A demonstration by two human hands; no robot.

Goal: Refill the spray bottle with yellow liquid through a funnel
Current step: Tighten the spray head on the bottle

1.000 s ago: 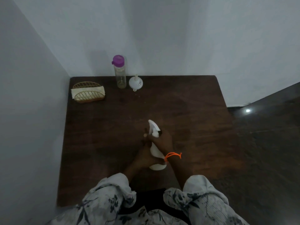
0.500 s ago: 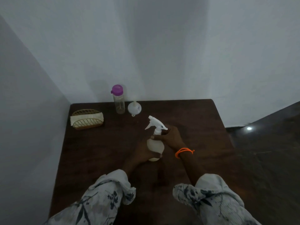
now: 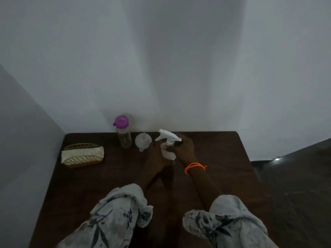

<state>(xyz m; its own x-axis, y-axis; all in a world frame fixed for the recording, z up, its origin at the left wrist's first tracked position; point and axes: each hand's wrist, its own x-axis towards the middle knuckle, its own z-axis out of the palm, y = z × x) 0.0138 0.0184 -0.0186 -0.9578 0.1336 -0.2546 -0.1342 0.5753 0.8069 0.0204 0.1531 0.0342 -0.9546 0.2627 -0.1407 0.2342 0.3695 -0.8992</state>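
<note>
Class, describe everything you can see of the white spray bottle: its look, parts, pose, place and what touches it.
The spray bottle looks like white plastic: a rounded body under a white trigger head with its nozzle pointing left. It stands about upright near the back of the dark wooden table, just right of the white funnel. The right hand grips its neck, the left hand holds its body. Its contents cannot be seen.

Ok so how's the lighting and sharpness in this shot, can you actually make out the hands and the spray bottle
Head view: dim and soft overall, so the left hand nearly blends into the dark brown wooden table; the right hand reads slightly better; the white plastic spray bottle stands out but its edges are fuzzy; one small bright glare spot at the right.
</note>
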